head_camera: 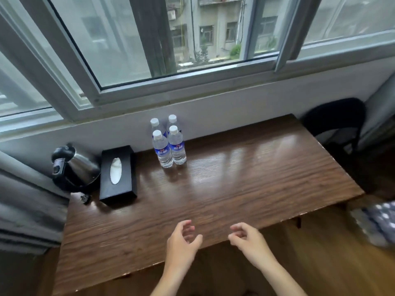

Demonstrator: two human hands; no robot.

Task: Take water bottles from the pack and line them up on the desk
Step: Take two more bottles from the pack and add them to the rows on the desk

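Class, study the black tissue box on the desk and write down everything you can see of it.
The tissue box is a long black rectangular case, matte, perhaps leather-look. An oval slot in its top shows white tissue. It lies flat on the wooden desk near the left end, its long side running away from the viewer, close beside the steel kettle, left of the water bottles. Neither hand touches it.

Left hand [181, 242] and right hand [249, 238]: bare, no rings or gloves seen. Forearms bare to near frame edge. No sleeve or watch visible.
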